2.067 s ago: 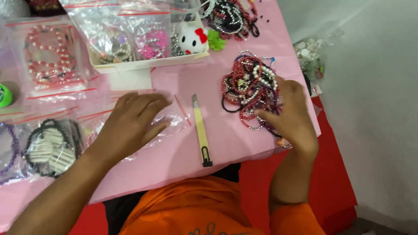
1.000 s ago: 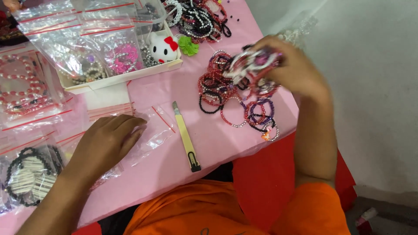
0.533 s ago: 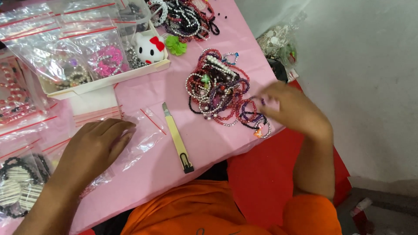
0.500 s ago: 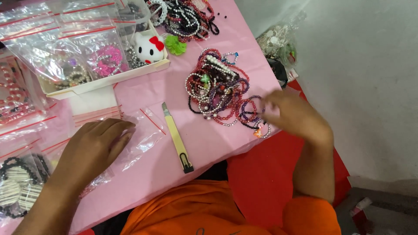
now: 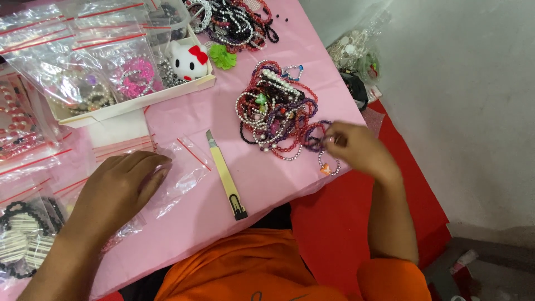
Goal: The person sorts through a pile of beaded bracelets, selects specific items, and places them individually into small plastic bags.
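My left hand [image 5: 120, 187] lies palm down, fingers apart, on a clear zip bag [image 5: 186, 167] with a red seal strip, on the pink table [image 5: 267, 181]. My right hand [image 5: 359, 150] is at the table's right edge, at the near side of a heap of bead bracelets [image 5: 273, 111]. Its fingertips are pinched on a dark purple bracelet [image 5: 317, 139] at the heap's edge; the hand is blurred. A yellow craft knife [image 5: 225, 175] lies between my hands, apart from both.
A white tray [image 5: 139, 106] at the back holds bagged bracelets and a white cat figure [image 5: 188, 60]. A second bracelet heap [image 5: 234, 19] lies at the far edge. Bagged bracelets [image 5: 22, 239] crowd the left. Red cloth [image 5: 334, 223] hangs below the table's right edge.
My right hand lifted a bunch of bracelets, set it back on the heap, and now picks at the heap's near edge. My left hand stayed on the bag.
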